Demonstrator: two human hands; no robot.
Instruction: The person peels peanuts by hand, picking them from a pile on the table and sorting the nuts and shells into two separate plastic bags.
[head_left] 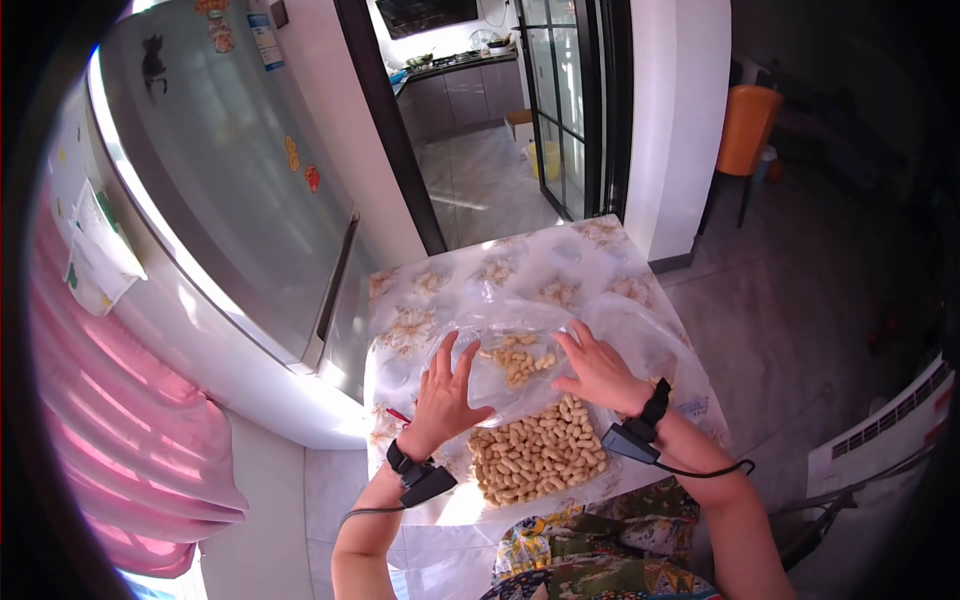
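A rectangular layer of unshelled peanuts (pixel 537 452) lies at the near side of the table, close to my body. Just beyond it, a clear plastic bag (pixel 487 312) is spread out with a smaller pile of peanuts (pixel 520 362) on or in it. My left hand (pixel 447 392) is over the bag's left side, fingers spread and thumb pointing at the peanuts. On the opposite side, my right hand (pixel 602 372) reaches over the bag with its fingers apart. Both palms face the small pile from either side, and each wrist wears a black strap with a cabled device.
A flowered cloth covers the table (pixel 410 325). A red pen-like thing (pixel 398 414) lies beside my left wrist. The fridge (pixel 230 180) stands at the left, above a pink curtain (pixel 130 420). Ahead, a doorway opens onto a kitchen; an orange chair (pixel 748 130) is at the right.
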